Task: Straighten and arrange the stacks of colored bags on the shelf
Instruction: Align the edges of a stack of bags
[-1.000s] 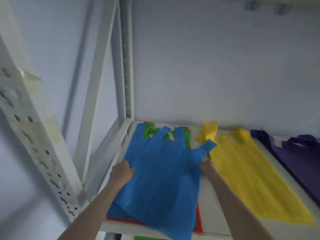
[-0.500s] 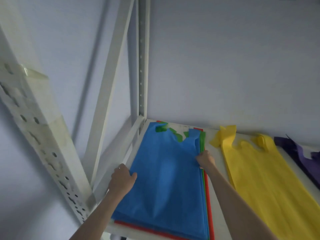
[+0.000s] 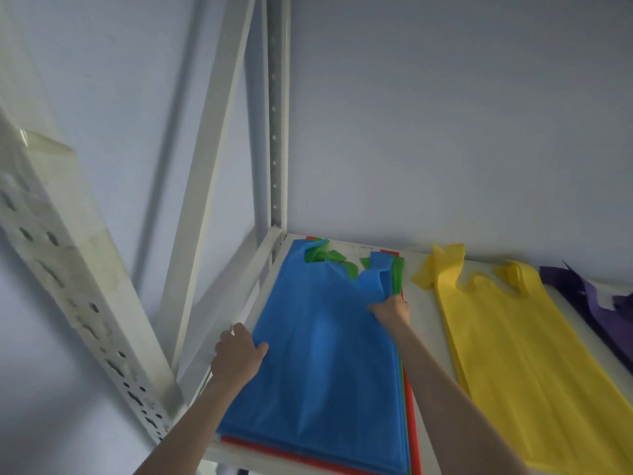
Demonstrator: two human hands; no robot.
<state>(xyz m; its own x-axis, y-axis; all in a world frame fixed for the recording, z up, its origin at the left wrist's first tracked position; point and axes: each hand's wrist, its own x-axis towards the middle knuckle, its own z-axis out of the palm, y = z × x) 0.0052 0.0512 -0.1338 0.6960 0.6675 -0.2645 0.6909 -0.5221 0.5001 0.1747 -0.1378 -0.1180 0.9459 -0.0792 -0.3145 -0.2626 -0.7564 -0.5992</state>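
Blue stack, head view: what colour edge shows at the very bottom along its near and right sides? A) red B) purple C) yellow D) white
A: a red layer peeks out under the blue bags, with thin green edges between, while the left hand and right hand hold the stack's sides.

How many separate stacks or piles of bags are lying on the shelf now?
3. The blue-topped stack lies at the left between both hands, the yellow stack in the middle, the purple stack at the right edge. More may lie beyond the frame.
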